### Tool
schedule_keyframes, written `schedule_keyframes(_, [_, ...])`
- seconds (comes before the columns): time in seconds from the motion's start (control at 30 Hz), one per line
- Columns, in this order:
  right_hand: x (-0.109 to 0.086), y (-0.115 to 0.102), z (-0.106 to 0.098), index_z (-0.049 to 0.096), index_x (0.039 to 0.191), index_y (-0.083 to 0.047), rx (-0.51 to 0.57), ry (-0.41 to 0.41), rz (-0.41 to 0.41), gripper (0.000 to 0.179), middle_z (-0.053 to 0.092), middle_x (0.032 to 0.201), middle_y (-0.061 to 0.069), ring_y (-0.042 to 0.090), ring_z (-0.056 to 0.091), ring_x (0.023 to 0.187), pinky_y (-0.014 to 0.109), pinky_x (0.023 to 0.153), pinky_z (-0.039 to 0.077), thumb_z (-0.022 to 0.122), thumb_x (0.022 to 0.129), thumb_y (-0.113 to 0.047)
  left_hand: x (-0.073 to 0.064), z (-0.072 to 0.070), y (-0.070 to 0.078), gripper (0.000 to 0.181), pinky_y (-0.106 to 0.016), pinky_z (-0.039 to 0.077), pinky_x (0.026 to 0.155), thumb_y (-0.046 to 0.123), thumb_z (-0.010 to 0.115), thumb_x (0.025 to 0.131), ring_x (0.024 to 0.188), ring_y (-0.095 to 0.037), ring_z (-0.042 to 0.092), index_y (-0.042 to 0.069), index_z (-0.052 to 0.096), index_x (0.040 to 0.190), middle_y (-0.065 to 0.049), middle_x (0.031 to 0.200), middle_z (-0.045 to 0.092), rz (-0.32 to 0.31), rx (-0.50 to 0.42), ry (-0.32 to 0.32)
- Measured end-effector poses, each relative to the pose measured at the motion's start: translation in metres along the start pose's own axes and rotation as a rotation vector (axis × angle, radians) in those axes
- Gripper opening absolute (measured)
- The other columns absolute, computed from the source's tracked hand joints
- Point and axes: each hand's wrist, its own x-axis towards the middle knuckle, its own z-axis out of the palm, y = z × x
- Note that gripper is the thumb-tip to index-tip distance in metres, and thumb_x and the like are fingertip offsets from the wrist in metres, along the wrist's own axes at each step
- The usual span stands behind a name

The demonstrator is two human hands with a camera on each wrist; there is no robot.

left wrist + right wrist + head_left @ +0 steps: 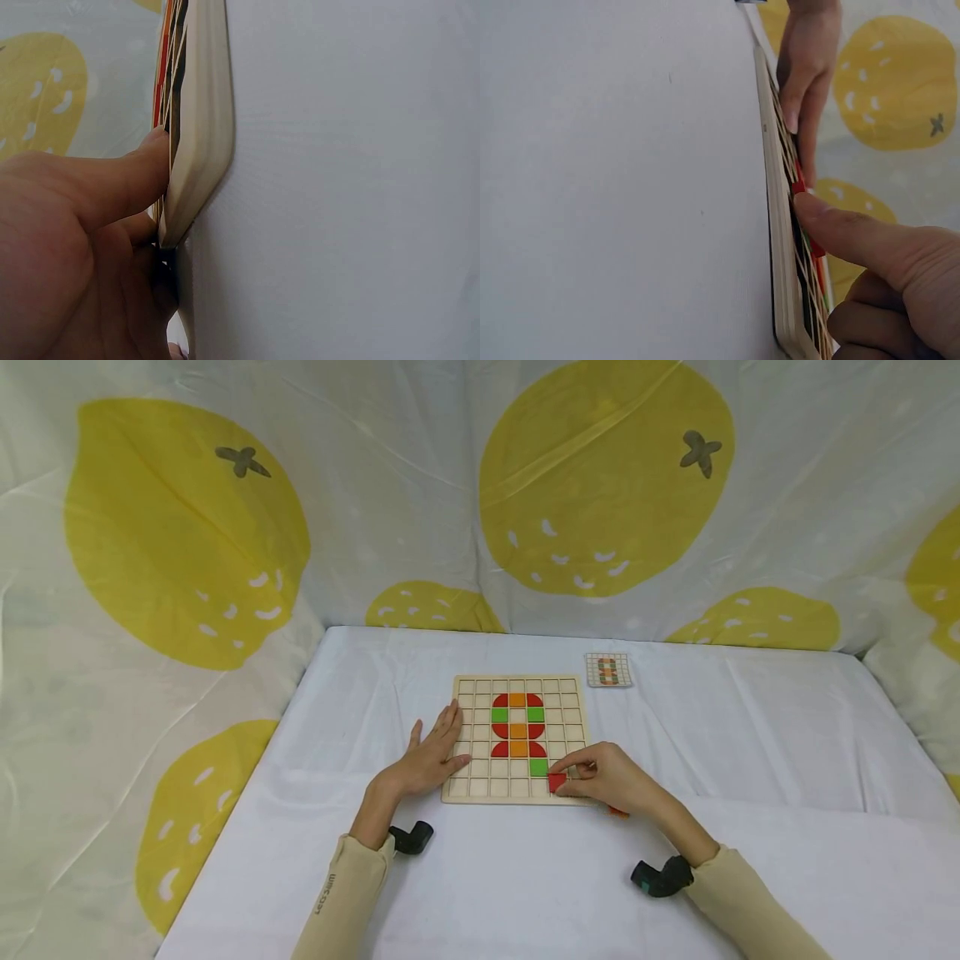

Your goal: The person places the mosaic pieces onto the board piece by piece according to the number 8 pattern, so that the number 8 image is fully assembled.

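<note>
My right hand (617,779) pinches a red tile (556,783) between thumb and fingers, at the lower right part of a wooden grid board (480,788). Just up and left of it lies a green tile (538,767) in a cell. Red rounded pieces, orange squares (517,732) and green squares fill cells higher up the board. My left hand (426,762) rests along the board's left edge, fingers extended and thumb (142,169) on the top face. The right wrist view shows the right thumb (847,229) against the red tile, low over the grid.
A small card (608,669) with a printed grid pattern lies beyond the board's upper right corner. Part of a red-orange piece (618,812) shows beneath my right hand. White cloth (510,877) covers the table; a lemon-print curtain (405,485) hangs behind.
</note>
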Motion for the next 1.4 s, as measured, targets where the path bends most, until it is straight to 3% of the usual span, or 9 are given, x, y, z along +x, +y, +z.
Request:
schedule_keyframes(0.37, [0.007, -0.011, 0.010, 0.082, 0.109, -0.018, -0.015, -0.061, -0.032, 0.023, 0.030, 0.060, -0.010, 0.003, 0.032, 0.059, 0.018, 0.057, 0.030, 0.085, 0.087, -0.019, 0.000, 0.002, -0.005, 0.081, -0.065, -0.015, 0.125, 0.031, 0.051, 0.109, 0.163, -0.037, -0.005, -0.004, 0.002, 0.164, -0.016, 0.175, -0.009, 0.018, -0.060, 0.015])
schedule_keyframes(1.13, [0.008, -0.011, 0.018, 0.084, 0.104, -0.018, -0.018, 0.001, -0.036, 0.018, 0.032, 0.056, -0.010, 0.003, 0.029, 0.055, 0.018, 0.054, 0.024, 0.085, 0.087, -0.022, 0.000, -0.001, 0.000, 0.081, -0.067, -0.011, 0.125, 0.030, 0.051, 0.109, 0.163, -0.035, -0.004, -0.003, 0.001, 0.164, -0.015, 0.175, -0.009, -0.003, -0.011, 0.003])
schedule_keyframes(1.4, [0.002, -0.013, 0.011, 0.083, 0.106, -0.021, -0.015, 0.020, -0.003, 0.018, 0.031, 0.056, -0.009, 0.004, 0.028, 0.054, 0.019, 0.053, 0.025, 0.084, 0.088, -0.024, 0.008, 0.009, -0.016, 0.084, -0.062, -0.018, 0.125, 0.036, 0.050, 0.109, 0.164, -0.030, -0.009, 0.002, -0.002, 0.165, -0.008, 0.175, -0.014, 0.004, -0.059, 0.013])
